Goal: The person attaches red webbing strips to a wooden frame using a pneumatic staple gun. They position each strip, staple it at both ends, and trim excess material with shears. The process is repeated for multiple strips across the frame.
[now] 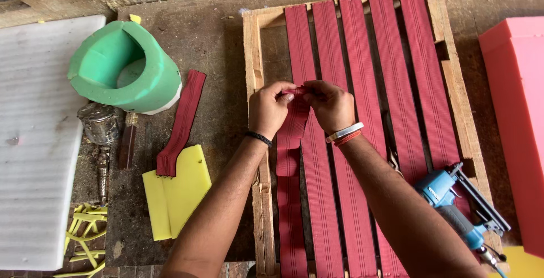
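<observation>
Five red webbing straps point(362, 113) run lengthwise across one wooden frame point(253, 57). Two loose red strap pieces show: one pinched between the hands point(292, 130), one lying at the left point(182, 122). There is one green foam form point(122, 65), one yellow foam piece point(178, 193), one blue staple gun point(453, 204), one white foam sheet point(34, 142) and one pink foam block point(518, 125).

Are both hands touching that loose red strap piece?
Touching. The head view shows the left hand and the right hand pinching the folded top of the loose red strap between their fingertips, with no gap.
</observation>
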A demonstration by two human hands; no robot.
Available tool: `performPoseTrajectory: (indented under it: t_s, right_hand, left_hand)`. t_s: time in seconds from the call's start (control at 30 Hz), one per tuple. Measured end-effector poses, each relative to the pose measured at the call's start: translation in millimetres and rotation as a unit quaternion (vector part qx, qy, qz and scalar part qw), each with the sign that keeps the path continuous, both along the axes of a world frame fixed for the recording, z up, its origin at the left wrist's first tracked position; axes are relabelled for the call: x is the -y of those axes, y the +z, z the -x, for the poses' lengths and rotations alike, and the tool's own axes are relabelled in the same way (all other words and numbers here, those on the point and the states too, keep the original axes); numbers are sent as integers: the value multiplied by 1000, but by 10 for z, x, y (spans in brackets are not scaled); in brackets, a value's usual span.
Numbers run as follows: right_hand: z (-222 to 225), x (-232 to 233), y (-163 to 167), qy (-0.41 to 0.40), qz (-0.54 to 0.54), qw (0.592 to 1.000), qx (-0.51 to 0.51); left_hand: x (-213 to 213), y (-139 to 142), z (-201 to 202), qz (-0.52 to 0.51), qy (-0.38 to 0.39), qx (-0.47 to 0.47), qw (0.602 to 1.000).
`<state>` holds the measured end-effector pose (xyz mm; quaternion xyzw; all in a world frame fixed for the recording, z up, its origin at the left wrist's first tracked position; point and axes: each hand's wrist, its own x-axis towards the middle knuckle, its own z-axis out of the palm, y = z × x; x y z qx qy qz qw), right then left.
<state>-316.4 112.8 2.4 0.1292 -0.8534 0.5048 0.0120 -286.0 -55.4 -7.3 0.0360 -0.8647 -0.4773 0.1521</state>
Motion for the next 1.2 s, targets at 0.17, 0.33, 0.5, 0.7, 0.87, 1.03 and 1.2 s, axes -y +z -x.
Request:
performPoseTrajectory:
  t_s: [0.17, 0.33, 0.5, 0.7, 0.87, 1.03, 1.2]
  right_hand:
    - [-221, -191, -60, -13, 47, 997, 51]
    - [-538, -560, 15, -37, 30, 989, 140]
    - [-1267, -1720, 94, -193, -94, 964, 159]
    - [-1961, -2941, -376, -189, -426, 869, 168]
    - [-1591, -3112, -592, -169, -379, 874, 253]
    - [-823, -2717, -236, -140, -422, 859, 255]
    - [607, -1447, 356, -21, -311, 911, 269]
  left_hand:
    - [-174, 69, -103, 17, -56, -28, 998]
    - [-320, 40, -188, 42, -117, 86, 989]
    - [-200, -229, -33, -15, -105, 79, 991]
    - [319, -622, 537, -100, -18, 86, 991]
    - [818, -842, 1299, -46, 71, 71, 994]
    - [1105, -870, 2165, -61, 108, 87, 988]
    - [1172, -812, 2762, 6, 138, 65, 988]
